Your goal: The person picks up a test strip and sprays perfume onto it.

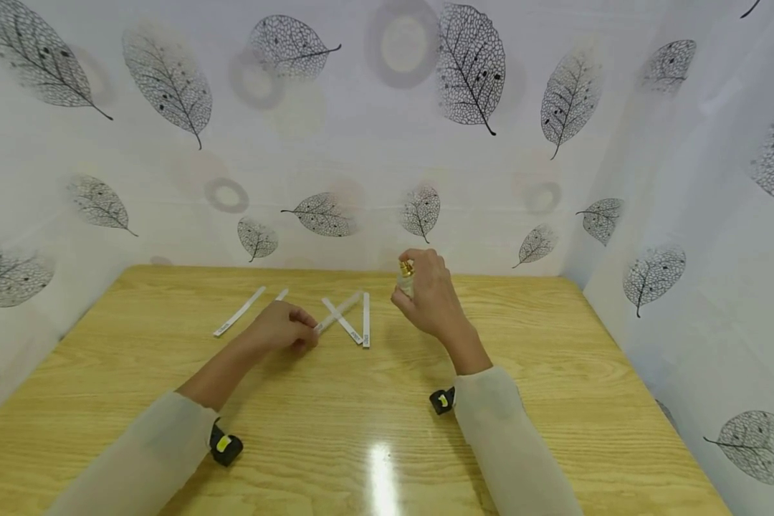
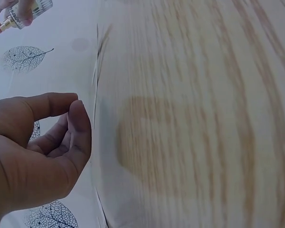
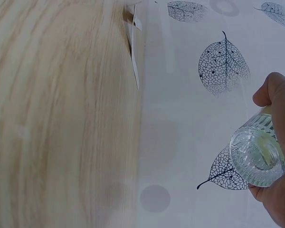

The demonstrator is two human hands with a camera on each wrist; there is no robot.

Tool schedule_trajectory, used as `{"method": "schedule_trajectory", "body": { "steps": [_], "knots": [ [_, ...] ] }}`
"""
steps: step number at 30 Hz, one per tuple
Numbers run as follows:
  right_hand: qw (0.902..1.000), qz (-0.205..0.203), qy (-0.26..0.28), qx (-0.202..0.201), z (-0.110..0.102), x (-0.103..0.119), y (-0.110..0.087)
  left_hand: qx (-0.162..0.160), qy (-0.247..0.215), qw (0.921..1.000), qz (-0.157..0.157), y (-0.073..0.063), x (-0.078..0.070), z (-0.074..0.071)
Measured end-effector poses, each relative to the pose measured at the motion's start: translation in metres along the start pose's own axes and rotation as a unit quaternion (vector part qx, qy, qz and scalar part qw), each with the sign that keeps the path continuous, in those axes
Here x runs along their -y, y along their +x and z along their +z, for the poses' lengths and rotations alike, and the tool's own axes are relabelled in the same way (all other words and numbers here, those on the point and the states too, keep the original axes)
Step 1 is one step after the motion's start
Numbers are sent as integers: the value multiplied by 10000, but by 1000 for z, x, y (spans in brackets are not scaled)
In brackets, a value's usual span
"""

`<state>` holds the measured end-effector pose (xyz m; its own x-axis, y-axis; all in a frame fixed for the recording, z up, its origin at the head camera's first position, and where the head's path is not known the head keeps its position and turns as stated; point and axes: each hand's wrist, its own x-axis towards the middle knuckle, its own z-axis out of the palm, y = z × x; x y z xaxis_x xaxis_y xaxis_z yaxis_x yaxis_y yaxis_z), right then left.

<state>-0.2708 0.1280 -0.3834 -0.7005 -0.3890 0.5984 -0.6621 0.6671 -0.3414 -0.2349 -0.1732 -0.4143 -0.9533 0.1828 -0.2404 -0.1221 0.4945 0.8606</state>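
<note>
My left hand (image 1: 286,326) pinches the near end of a white paper test strip (image 1: 339,312) between thumb and fingers. The strip slants up to the right, its far end blurred. In the left wrist view the thumb and fingertip meet, and the strip itself is hard to make out. My right hand (image 1: 428,290) grips a clear glass perfume bottle (image 3: 258,154) with a gold spray top (image 1: 405,268), the index finger on that top. The bottle is held up to the right of the strip, its ribbed base facing the right wrist camera.
On the wood-grain table (image 1: 335,423) lie more labelled strips: one at left (image 1: 240,312), one partly behind my left hand (image 1: 282,294), a slanted one (image 1: 347,327) and an upright-lying one (image 1: 365,322). A leaf-patterned white curtain (image 1: 361,143) surrounds the table's back and sides.
</note>
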Motion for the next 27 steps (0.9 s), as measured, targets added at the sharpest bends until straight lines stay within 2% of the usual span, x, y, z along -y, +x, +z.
{"method": "schedule_trajectory", "body": {
  "steps": [4, 18, 27],
  "knots": [
    [10000, -7, -4, 4, 0, 0, 0, -5, -92, 9999, 71, -3, -4, -1],
    [10000, 16, -53, 6, 0, 1, 0, 239, -869, 9957, 225, -9, -18, 3],
    [9997, -181, -173, -75, -2, 4, 0, 260, -1102, 9933, 236, -15, -33, 9]
  ]
}}
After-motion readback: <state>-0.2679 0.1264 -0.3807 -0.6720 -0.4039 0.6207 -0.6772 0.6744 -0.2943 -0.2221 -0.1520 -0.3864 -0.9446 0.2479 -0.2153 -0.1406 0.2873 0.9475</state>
